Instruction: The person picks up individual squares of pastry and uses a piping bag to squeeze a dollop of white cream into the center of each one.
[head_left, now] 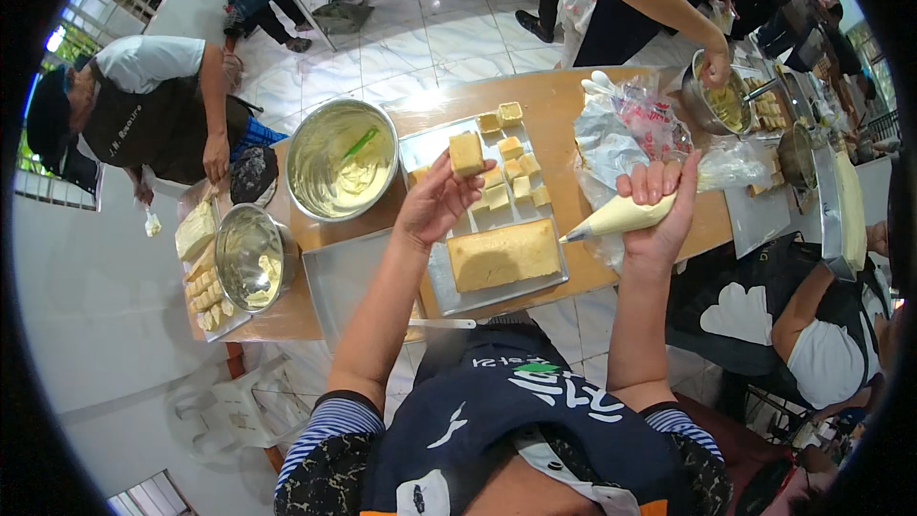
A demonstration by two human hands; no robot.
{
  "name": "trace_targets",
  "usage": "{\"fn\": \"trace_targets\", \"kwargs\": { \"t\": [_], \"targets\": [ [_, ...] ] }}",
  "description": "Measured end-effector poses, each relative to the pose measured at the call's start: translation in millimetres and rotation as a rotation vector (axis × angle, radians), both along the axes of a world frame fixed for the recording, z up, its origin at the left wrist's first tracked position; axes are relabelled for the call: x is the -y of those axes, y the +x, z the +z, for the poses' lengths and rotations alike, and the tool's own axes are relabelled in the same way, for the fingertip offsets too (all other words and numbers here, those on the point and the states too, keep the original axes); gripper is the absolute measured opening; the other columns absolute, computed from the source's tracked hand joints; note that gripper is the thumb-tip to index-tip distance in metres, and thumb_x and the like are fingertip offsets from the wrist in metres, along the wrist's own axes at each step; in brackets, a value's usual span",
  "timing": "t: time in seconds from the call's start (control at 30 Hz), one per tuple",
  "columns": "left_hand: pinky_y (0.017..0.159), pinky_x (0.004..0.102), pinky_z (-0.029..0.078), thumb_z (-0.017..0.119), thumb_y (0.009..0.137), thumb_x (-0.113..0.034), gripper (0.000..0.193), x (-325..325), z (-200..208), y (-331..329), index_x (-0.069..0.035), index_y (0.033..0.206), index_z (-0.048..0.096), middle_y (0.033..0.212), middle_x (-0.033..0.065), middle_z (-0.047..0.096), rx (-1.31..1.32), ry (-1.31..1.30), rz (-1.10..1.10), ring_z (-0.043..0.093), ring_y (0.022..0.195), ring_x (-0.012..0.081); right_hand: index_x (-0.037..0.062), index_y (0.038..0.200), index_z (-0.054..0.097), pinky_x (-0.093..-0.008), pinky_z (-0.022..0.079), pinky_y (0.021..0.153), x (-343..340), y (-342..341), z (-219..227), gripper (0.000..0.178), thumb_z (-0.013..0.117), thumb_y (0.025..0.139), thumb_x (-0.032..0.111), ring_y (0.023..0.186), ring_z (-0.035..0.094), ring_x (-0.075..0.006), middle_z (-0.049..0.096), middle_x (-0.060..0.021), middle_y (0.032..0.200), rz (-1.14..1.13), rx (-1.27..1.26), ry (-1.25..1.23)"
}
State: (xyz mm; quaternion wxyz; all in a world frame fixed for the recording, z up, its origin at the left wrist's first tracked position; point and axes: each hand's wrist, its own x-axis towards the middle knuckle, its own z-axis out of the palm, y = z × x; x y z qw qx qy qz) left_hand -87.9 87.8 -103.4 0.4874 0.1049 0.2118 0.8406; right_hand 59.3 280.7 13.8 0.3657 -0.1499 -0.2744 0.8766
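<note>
My left hand (442, 199) pinches a small square of yellow sponge cake (466, 154) above a metal tray (449, 296). In my right hand (659, 213) is a piping bag (616, 218) full of pale cream, its tip pointing left toward the tray and apart from the held piece. A whole rectangular cake slab (504, 255) lies on the near part of that tray. Several cut cake squares (521, 187) are spread over its far part, some behind my left hand.
A large steel bowl of cream (341, 161) with a green spatula and a smaller bowl (254, 258) stand to the left. Another tray (349, 277) lies under my left forearm. Crumpled plastic bags (630, 129) cover the table's right. Co-workers stand around the table.
</note>
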Motion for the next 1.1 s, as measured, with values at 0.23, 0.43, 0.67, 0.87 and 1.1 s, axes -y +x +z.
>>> {"fn": "trace_targets", "kwargs": {
  "t": [0.23, 0.43, 0.67, 0.87, 1.1],
  "targets": [
    [0.08, 0.0274, 0.046, 0.053, 0.08, -0.006, 0.058, 19, 14, 30, -0.009, 0.13, 0.024, 0.116, 0.0205, 0.045, 0.023, -0.031, 0.02, 0.054, 0.091, 0.0171, 0.0133, 0.051, 0.032, -0.0292, 0.034, 0.048, 12, -4, 12, 0.046, 0.037, 0.089, 0.038, 0.04, 0.032, -0.0128, 0.028, 0.0, 0.041, 0.069, -0.044, 0.044],
    [0.075, 0.0239, 0.048, 0.054, 0.08, -0.007, 0.05, 39, 10, 42, -0.004, 0.124, 0.031, 0.117, 0.0229, 0.043, -0.148, -0.186, 0.004, 0.055, 0.084, 0.0142, 0.0134, 0.05, 0.031, -0.0291, 0.034, 0.048, 21, 2, 14, 0.047, 0.037, 0.089, 0.039, 0.039, 0.031, -0.0125, 0.028, -0.0001, 0.041, 0.093, -0.039, 0.064],
    [0.069, 0.025, 0.047, 0.056, 0.079, -0.008, 0.041, 51, -17, 47, -0.003, 0.117, 0.041, 0.107, 0.0143, 0.053, 0.052, -0.031, -0.088, 0.055, 0.081, 0.0129, 0.0136, 0.05, 0.032, -0.0294, 0.035, 0.048, 30, 8, 9, 0.047, 0.038, 0.088, 0.04, 0.039, 0.033, -0.0129, 0.029, -0.0001, 0.041, 0.074, 0.007, 0.051],
    [0.069, 0.0278, 0.048, 0.06, 0.074, -0.002, 0.041, 70, -27, 40, -0.001, 0.112, 0.046, 0.097, 0.0064, 0.057, -0.168, -0.337, 0.079, 0.056, 0.083, 0.0131, 0.0134, 0.049, 0.032, -0.0299, 0.036, 0.048, 30, 12, -3, 0.047, 0.043, 0.086, 0.04, 0.04, 0.034, -0.0132, 0.029, 0.0, 0.041, 0.005, 0.061, 0.084],
    [0.068, 0.0284, 0.048, 0.06, 0.073, 0.001, 0.045, 65, -10, 49, -0.002, 0.114, 0.044, 0.094, 0.0067, 0.057, -0.263, -0.386, 0.103, 0.056, 0.082, 0.0149, 0.0134, 0.051, 0.034, -0.0315, 0.038, 0.049, 30, 4, -31, 0.045, 0.046, 0.084, 0.041, 0.041, 0.036, -0.0137, 0.031, 0.0004, 0.043, -0.034, 0.167, 0.001]
  ]
}}
